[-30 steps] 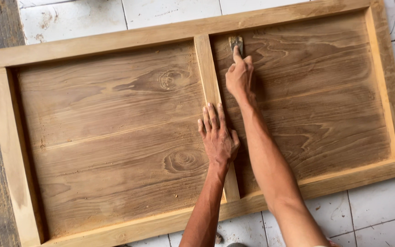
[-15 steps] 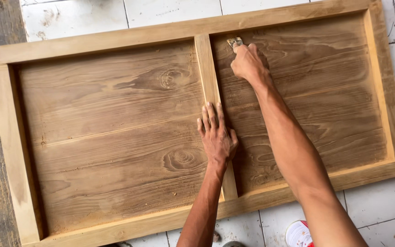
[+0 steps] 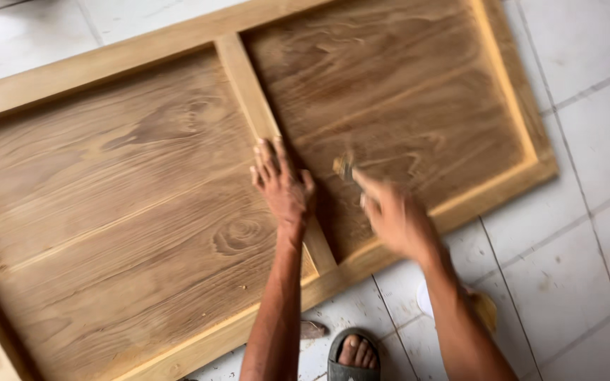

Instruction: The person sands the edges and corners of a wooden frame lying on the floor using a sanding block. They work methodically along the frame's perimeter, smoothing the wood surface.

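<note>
No packages, labels, signs or screens appear anywhere in the frame.

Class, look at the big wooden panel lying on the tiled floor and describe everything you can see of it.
The wooden panel lies flat on pale floor tiles, running out of view at the left and top. A lighter wooden frame surrounds two recessed boards of brown, strongly grained wood with knots, split by a lighter centre rail. The left hand rests flat on that rail. The right hand, blurred, holds a small brush against the right board.
</note>
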